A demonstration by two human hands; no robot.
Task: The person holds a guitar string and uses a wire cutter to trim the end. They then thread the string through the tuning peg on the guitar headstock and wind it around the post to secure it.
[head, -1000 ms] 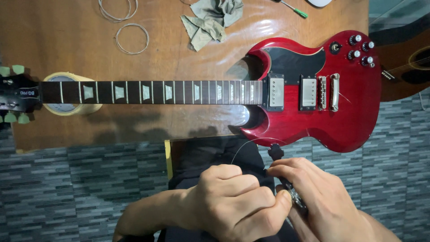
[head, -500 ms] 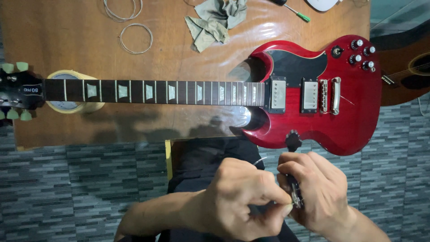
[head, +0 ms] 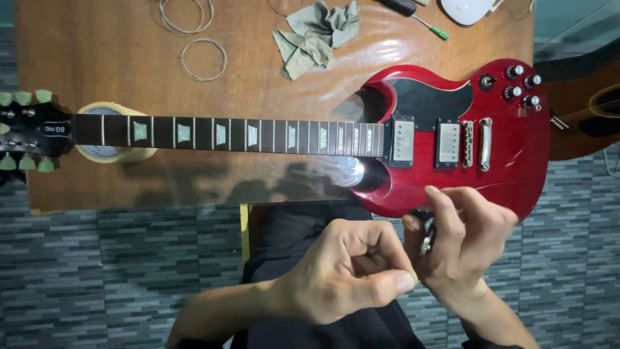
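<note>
Red electric guitar [head: 452, 142] flat across the wooden table [head: 97, 58], body at right of frame, neck running left, headstock [head: 26, 129] at the far left edge. No strings visible on the neck. Roll of tape [head: 116, 152] propping the neck near the headstock.

Both hands low in the frame, below the guitar body, over the lap. Left hand [head: 342, 278] curled almost to a fist, thumb tip pressed forward against the forefinger, apparently pinching something thin; too fine to confirm. Right hand [head: 465, 245] fingers bent inward, clamped around a small metal tool [head: 426, 242], mostly hidden; type not clear. Right fingertips just overlapping the lower edge of the guitar body in view; real contact not clear. Thumb of left hand nearly touching the right hand.

Judgement on doing this well: keep both hands close together as now, short grip on the thin piece so it cannot whip or kink. Hold tool steady, move only the pinching hand. Keep the metal tool off the red finish, work clear of the body edge. Keep tension light and even.

Elsewhere: two coiled strings [head: 203, 58] at upper left of the table, crumpled grey cloth [head: 316, 35] at top centre, screwdriver [head: 420, 16] at top right, brown acoustic guitar [head: 581, 110] at the right edge.
</note>
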